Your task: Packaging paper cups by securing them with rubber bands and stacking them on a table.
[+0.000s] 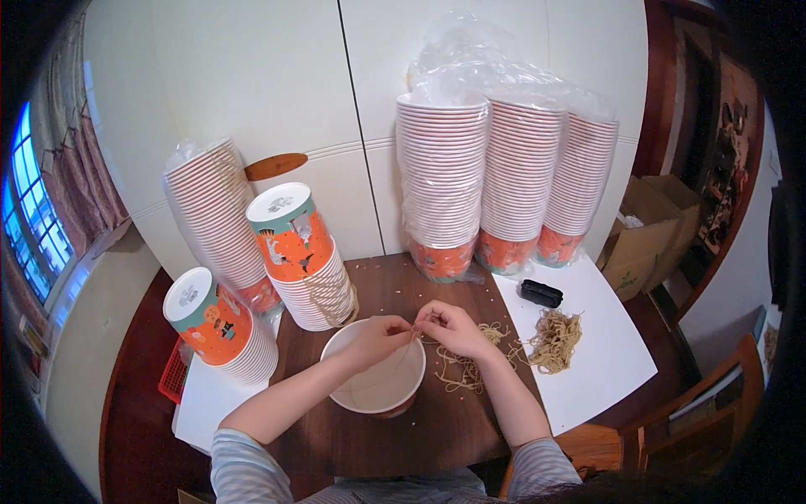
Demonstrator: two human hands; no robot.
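Note:
An open white paper bucket (pixel 393 388) stands upright on the dark brown tabletop before me. Above its far right rim, my left hand (pixel 379 341) and my right hand (pixel 452 328) meet fingertip to fingertip. Both are closed in a pinch on a thin string, mostly hidden by the fingers; a fine strand seems to run down inside the bucket. Just right of the bucket, under my right forearm, lies a loose tangle of tan string (pixel 458 370). A second, thicker heap of tan string (pixel 556 341) rests on the white sheet farther right.
Nested orange-and-white buckets (pixel 306 252) stand upside down at left, loops of string hanging on their side. Another inverted stack (pixel 220 323) is nearer. Tall plastic-wrapped stacks (pixel 441 185) line the back. A small black object (pixel 540 293) sits on the white sheet (pixel 600 370).

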